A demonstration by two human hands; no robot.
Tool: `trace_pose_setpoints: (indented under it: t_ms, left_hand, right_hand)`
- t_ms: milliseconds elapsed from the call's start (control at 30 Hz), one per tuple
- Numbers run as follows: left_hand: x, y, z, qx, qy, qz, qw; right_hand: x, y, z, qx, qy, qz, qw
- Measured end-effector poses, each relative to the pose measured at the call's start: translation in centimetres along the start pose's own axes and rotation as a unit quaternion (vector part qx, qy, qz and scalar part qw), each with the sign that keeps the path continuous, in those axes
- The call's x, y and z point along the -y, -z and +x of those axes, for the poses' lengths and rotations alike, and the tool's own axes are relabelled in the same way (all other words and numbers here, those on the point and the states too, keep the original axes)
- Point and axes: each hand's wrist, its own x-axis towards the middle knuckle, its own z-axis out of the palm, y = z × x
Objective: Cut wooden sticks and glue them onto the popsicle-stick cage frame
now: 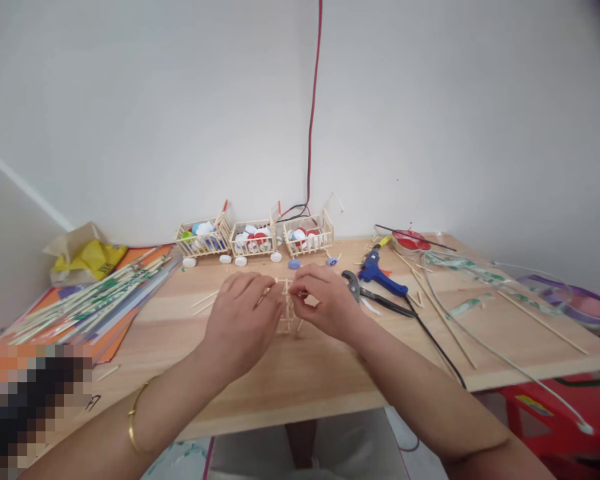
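A small frame of thin wooden sticks (287, 313) stands on the wooden table (300, 373) between my hands. My left hand (243, 317) curls around its left side, fingers closed on the sticks. My right hand (323, 299) pinches the frame's upper right part with thumb and fingertips. Much of the frame is hidden behind my fingers. A gold bangle sits on my left wrist.
Three little stick carts (254, 239) filled with bottle caps line the back edge. A blue glue gun (380, 273), pliers (360, 288) and its black cord lie to the right. Bundled chopsticks (95, 297) on orange sheets lie left. A red dish (411, 240), loose sticks and plastic wrap sit right.
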Motion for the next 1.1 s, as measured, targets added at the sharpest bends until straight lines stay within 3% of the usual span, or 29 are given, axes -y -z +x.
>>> trace_pose_setpoints:
  t_ms: [200, 533, 767, 833, 900, 1000, 1100]
  left_hand:
    - [-1.5, -1.6, 1.4, 0.035, 0.027, 0.023, 0.999]
    - [-0.3, -2.3, 0.7, -0.038, 0.075, -0.034, 0.996]
    - [0.6, -2.5, 0.2, -0.058, 0.086, -0.057, 0.993]
    - [0.9, -2.5, 0.1, -0.067, 0.089, -0.067, 0.991]
    - [1.1, -2.5, 0.0, -0.081, 0.092, -0.076, 0.990]
    - [1.5, -2.4, -0.1, -0.100, 0.099, -0.090, 0.986]
    - [1.6, -2.4, -0.1, -0.109, 0.104, -0.102, 0.983]
  right_hand:
    - [-0.2, 1.1, -0.2, -0.002, -0.032, 0.044, 0.998]
    - [-1.4, 3.7, 0.4, -0.066, -0.072, 0.093, 0.991]
    - [-1.7, 3.2, 0.4, -0.066, -0.133, 0.129, 0.981]
    - [-2.1, 2.8, 0.3, -0.108, -0.152, 0.145, 0.972]
    - [-2.7, 2.8, 0.3, -0.192, -0.168, 0.174, 0.951]
    - [-3.6, 3.5, 0.3, -0.341, -0.172, 0.214, 0.899]
    - [-4.5, 4.5, 0.5, -0.432, -0.162, 0.223, 0.859]
